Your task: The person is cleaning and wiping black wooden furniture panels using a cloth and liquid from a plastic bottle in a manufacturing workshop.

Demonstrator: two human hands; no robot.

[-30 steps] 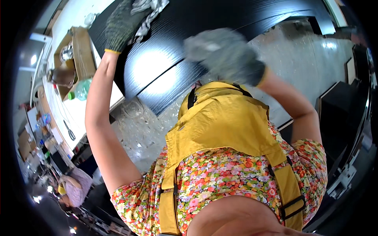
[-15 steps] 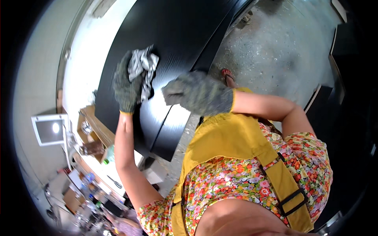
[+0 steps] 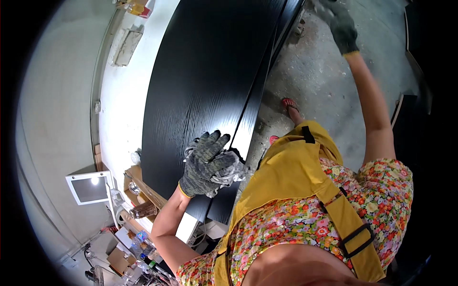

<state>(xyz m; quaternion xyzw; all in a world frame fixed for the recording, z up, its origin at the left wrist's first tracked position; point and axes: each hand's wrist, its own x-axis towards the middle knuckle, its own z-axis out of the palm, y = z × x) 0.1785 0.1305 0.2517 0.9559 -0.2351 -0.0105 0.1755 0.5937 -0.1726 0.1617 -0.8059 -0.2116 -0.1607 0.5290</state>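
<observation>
My left hand [image 3: 205, 164], in a dark grey-green knit glove with a yellow cuff, presses a crumpled grey-and-white cloth [image 3: 230, 172] onto the near end of a black wood-grained panel [image 3: 195, 71]. Its fingers lie bent over the cloth, which bulges out on both sides. Stretched out to the far right, beyond the panel's edge and above the floor, is my right hand [image 3: 339, 24] in a matching glove. Motion blurs its fingers, so whether anything is in them does not show. A second black strip [image 3: 245, 128] runs along the panel's right side.
On the left stand a white-framed lamp [image 3: 88, 188] and a cardboard box [image 3: 136, 178] with small items. Bottles and other clutter crowd the lower left. Concrete floor [image 3: 305, 62] lies to the right, with dark boards [image 3: 405, 114] at its far side.
My left hand has drawn the cloth nearer and to the right across the panel. My right hand has swung from beside the panel out to the far right.
</observation>
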